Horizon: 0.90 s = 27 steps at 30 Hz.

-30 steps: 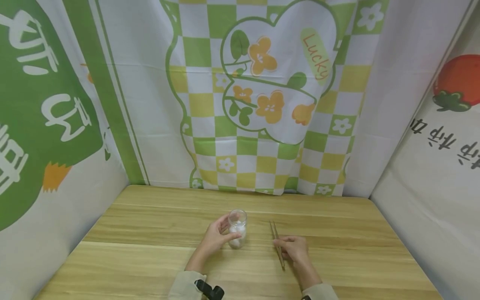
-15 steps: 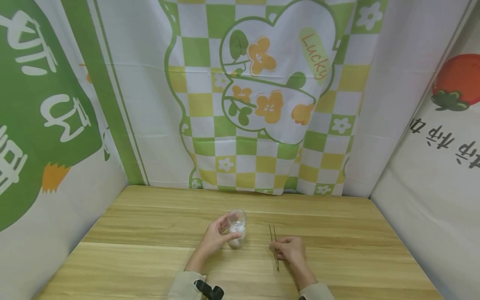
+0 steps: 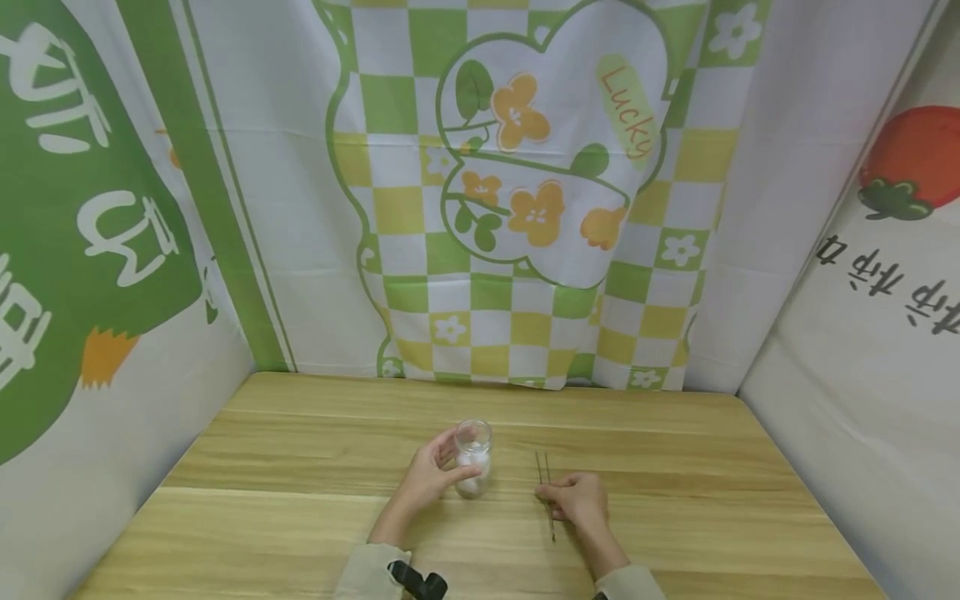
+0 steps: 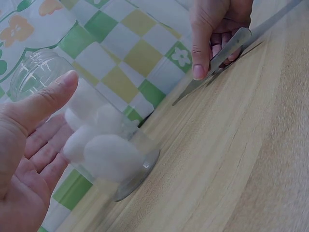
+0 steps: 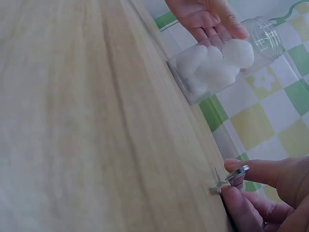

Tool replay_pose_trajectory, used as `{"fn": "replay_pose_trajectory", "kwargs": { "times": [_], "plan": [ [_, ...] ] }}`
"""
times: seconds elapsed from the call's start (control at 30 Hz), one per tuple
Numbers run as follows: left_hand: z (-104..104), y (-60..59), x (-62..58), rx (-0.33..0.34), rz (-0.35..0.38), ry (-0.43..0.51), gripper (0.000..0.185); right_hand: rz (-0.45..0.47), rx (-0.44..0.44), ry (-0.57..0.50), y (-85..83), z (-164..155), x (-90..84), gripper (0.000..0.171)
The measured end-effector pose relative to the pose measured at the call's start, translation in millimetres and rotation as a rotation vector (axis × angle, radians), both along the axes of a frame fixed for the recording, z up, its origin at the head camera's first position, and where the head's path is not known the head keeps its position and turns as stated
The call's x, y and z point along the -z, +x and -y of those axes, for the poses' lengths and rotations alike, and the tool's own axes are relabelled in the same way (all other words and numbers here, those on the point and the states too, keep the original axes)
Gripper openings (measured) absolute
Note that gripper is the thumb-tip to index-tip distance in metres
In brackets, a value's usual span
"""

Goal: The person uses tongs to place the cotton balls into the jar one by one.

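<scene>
A clear glass jar (image 3: 473,438) without a lid stands on the table, with several white cotton balls (image 4: 113,154) in its lower part. My left hand (image 3: 429,479) grips the jar from its left side, thumb across the front and fingers behind. To the right of the jar, my right hand (image 3: 582,502) pinches a pair of metal tweezers (image 4: 231,47) between thumb and fingers. The two tips of the tweezers point away from me and stand slightly apart, with nothing between them. They are low over the table; whether they touch it I cannot tell.
The wooden table (image 3: 300,517) reaches back to a green-and-yellow checked cloth (image 3: 491,333) hanging behind it. White printed curtains (image 3: 862,400) close off both sides. A black wrist mount (image 3: 418,580) sits at the left sleeve.
My right hand has shifted slightly left and turned the tweezers, so they lie straighter and both arms show more clearly. The left hand and the jar have stayed in place.
</scene>
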State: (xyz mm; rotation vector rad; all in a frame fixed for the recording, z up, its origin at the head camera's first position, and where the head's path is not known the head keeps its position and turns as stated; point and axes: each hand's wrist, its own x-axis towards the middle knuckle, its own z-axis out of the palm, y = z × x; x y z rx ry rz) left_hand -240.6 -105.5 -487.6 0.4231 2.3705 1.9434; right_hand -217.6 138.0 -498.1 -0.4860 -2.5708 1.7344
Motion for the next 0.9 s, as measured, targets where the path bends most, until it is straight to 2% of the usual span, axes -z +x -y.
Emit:
{"fn": "replay_pose_trajectory", "kwargs": {
  "times": [0.37,0.67,0.9],
  "plan": [
    [1.1,1.3,0.7,-0.01,0.015,0.0,0.073,0.009,0.003,0.052,4.8,5.7,-5.6,0.019],
    [-0.4,1.8,-0.6,-0.048,0.006,-0.026,0.076,0.014,-0.012,0.056,4.9,5.8,-8.4,0.017],
    [-3.3,2.8,-0.2,-0.067,-0.01,-0.019,0.077,0.037,-0.022,0.03,2.3,1.5,-2.9,0.018]
  ]
}}
